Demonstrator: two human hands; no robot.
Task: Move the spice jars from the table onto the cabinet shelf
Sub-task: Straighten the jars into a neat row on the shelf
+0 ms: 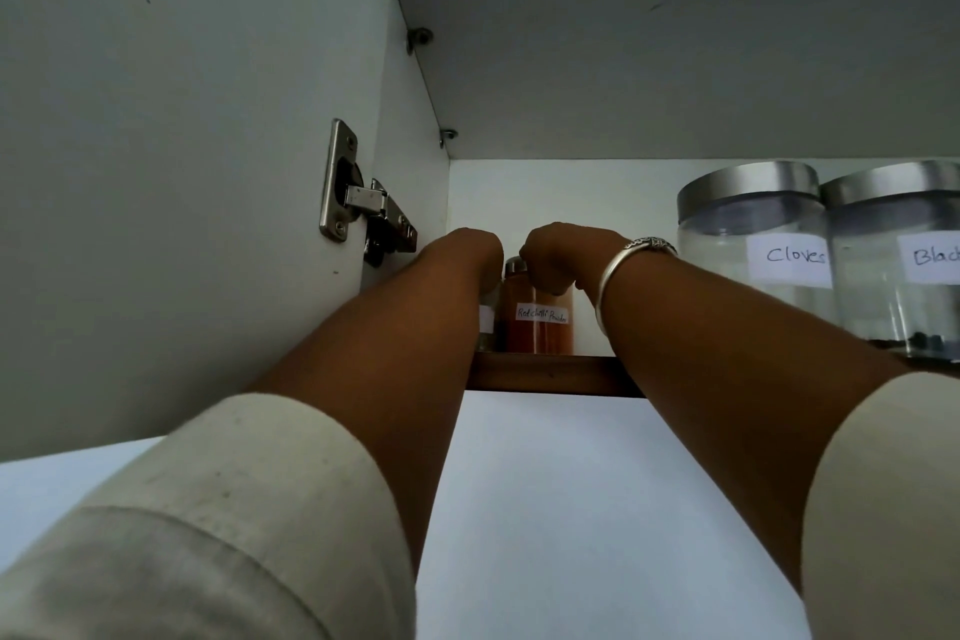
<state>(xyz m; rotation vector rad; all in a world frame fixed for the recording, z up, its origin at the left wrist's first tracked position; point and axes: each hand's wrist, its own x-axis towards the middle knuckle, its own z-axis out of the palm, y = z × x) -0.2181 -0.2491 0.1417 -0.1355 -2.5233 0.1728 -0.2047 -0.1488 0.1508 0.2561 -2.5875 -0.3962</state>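
I look up into an open cabinet. A jar of orange-red powder (537, 322), labelled red chilli powder, stands at the left end of the cabinet shelf (550, 372). My right hand (558, 257) is closed over its top. My left hand (475, 255) reaches in beside it and wraps around a second small jar (487, 322) with a white label; my forearm hides most of that jar. Both jars rest on the shelf board.
Two large clear jars with metal lids stand on the same shelf to the right, one labelled Cloves (758, 244), the other (904, 265) starting "Blac". The open cabinet door (182, 172) with its hinge (363, 211) is at left. An upper shelf (675, 42) spans overhead.
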